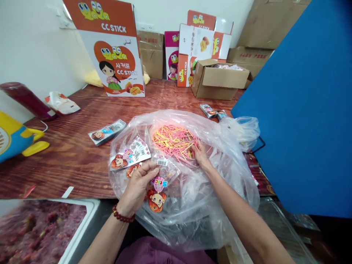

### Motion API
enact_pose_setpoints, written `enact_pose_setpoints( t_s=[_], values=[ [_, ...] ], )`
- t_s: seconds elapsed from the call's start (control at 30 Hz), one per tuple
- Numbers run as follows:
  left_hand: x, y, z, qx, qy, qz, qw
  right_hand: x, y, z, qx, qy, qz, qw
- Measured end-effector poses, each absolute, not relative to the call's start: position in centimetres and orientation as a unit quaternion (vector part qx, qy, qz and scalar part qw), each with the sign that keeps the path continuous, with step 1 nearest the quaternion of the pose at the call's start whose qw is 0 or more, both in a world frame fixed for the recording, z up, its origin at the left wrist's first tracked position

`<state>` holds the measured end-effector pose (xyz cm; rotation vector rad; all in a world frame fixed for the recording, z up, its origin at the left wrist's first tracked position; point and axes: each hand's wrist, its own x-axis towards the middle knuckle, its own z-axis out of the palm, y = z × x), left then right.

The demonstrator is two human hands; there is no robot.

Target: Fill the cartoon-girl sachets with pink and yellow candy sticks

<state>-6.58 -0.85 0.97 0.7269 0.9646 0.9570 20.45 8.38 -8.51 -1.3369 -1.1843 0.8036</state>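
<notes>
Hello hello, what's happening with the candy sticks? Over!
Left hand holding packet. Right hand in candy sticks. Plastic bag loose around both.

White wall (pixel 33 47), dark wooden table (pixel 68 154), stacked cardboard boxes (pixel 222 79), blue panel (pixel 305 110) at right, even indoor light

Bright even light, soft shadows, edges warped.

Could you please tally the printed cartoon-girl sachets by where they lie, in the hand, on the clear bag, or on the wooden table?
Held in the left hand: 1 clear cartoon-girl sachet
Lying on the clear plastic bag: 2
On the brown wooden table: 3
Total: 6
</notes>
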Motion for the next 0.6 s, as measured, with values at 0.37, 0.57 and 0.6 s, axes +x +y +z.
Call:
enact_pose_setpoints(
  t_s=[0.37, 0.57, 0.6],
  values=[
    [-6.4, -1.3, 0.6, 0.308, 0.44, 0.426, 0.728, 20.7, 9.2, -7.3, -0.462, -0.314, 0.526, 0.641],
    [-6.5, -1.2, 0.4, 0.298, 0.444, 0.42, 0.733, 21.3, 9.5, -6.9, -0.455, -0.33, 0.517, 0.645],
    [-6.5, -1.2, 0.4, 0.297, 0.442, 0.42, 0.735, 21.2, 9.4, -7.0, -0.454, -0.331, 0.516, 0.647]
  ],
)
